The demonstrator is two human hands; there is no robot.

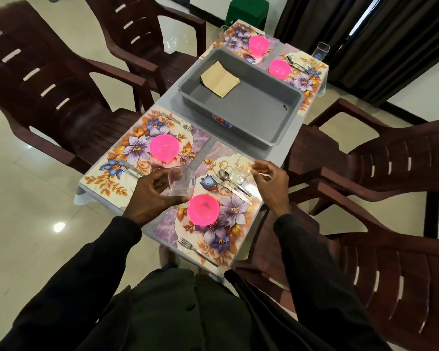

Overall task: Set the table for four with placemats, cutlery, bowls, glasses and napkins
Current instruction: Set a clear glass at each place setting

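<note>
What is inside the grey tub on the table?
Folded beige napkins lie in the far corner of the grey tub. How many, and anything beneath them, cannot be seen.

Left hand (150, 196) gripping glass (181, 179), right hand (273, 184) beside second glass (240, 171)

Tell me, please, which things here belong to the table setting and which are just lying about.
Job: placemats, pink bowls, cutlery, napkins in the grey tray, the glass in the left hand.
Lying about: chairs, green stool, curtain.
</note>
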